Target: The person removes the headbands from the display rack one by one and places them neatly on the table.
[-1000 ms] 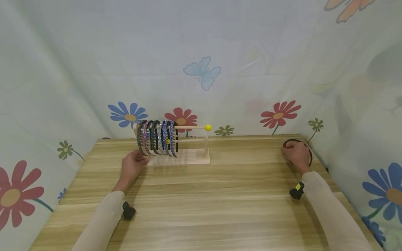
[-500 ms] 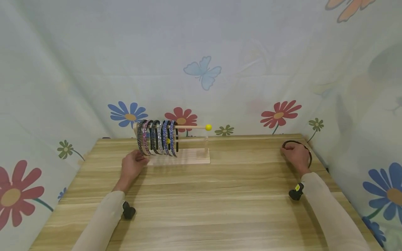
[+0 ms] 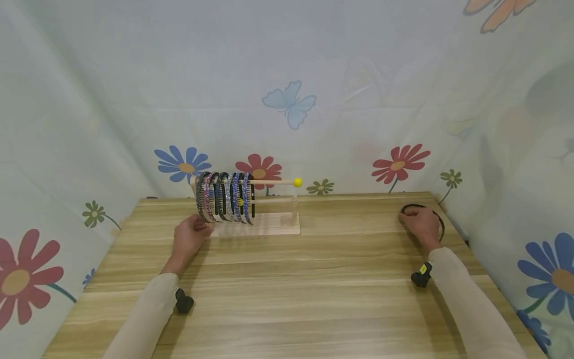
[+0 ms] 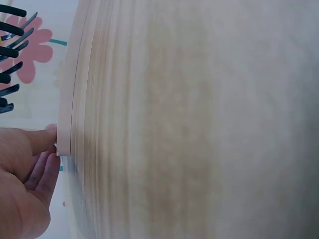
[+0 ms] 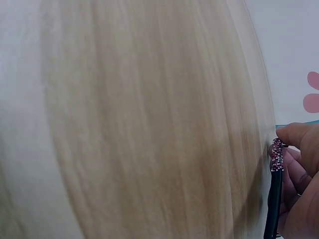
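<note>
A wooden headband stand (image 3: pixel 269 227) rests toward the back left of the table, with two horizontal rods. Several sparkly toothed headbands (image 3: pixel 228 197) hang in a row at its left end, in dark, pink, silver and blue-purple tones. My left hand (image 3: pixel 189 238) holds the left end of the stand's base, thumb and fingers at the base's corner (image 4: pixel 64 149) in the left wrist view. At the table's far right, my right hand (image 3: pixel 421 224) pinches a dark headband (image 3: pixel 443 227). In the right wrist view, pink and white beads (image 5: pixel 277 157) cover part of that headband, near the thumb.
Yellow ball tips (image 3: pixel 298 183) cap the rods, and the upper rod extends bare to the right of the headbands. The wood-grain table (image 3: pixel 305 289) meets a flower-printed cloth backdrop (image 3: pixel 341 139) at the back and sides.
My right hand has shifted slightly left and toward me with the headband. The left hand and the stand have stayed in place.
</note>
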`<state>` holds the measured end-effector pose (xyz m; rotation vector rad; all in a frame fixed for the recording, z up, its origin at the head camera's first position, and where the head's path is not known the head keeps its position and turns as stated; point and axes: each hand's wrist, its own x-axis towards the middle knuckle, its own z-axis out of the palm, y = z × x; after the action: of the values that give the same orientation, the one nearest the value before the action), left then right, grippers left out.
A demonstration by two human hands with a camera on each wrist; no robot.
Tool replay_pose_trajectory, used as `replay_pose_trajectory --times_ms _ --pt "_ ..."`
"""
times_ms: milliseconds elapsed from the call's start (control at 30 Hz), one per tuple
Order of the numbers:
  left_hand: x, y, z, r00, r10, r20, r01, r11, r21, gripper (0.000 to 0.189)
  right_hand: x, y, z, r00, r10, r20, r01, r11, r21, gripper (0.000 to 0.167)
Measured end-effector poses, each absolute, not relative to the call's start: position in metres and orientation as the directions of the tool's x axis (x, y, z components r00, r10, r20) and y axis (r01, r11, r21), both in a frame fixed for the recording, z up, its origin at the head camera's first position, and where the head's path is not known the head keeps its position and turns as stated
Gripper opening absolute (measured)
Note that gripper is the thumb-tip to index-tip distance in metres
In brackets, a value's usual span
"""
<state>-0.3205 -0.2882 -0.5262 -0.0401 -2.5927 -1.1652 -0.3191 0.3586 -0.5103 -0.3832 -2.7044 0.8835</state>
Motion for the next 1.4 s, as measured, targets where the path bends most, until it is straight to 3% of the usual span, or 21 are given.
replay_pose_trajectory --times_ms 433,700,967,1200,1400 --pt "-0.320 -0.288 -0.525 -0.955 -0.098 0.280 0.145 0.671 0.727 0.035 -0.320 0.362 -0.504 -0.921 0.345 0.181 0.174 0.780 -0.601 0.039" --pt "-0.320 -0.288 -0.522 -0.958 -0.106 0.266 0.125 0.679 0.723 0.035 -0.323 0.360 -0.496 -0.926 0.257 0.275 0.023 0.768 -0.640 0.035" --pt "-0.320 -0.290 -0.522 -0.960 -0.098 0.262 0.131 0.669 0.731 0.037 -0.318 0.347 -0.481 -0.944 0.184 0.273 -0.043 0.754 -0.655 0.043" --pt "-0.321 -0.289 -0.524 -0.961 -0.096 0.260 0.136 0.654 0.744 0.037 -0.314 0.323 -0.462 -0.919 0.077 0.387 -0.198 0.759 -0.620 0.037" --pt "-0.322 -0.289 -0.527 -0.962 -0.098 0.255 0.132 0.651 0.747 0.037 -0.311 0.299 -0.448 -0.907 0.051 0.418 -0.252 0.730 -0.635 0.035"
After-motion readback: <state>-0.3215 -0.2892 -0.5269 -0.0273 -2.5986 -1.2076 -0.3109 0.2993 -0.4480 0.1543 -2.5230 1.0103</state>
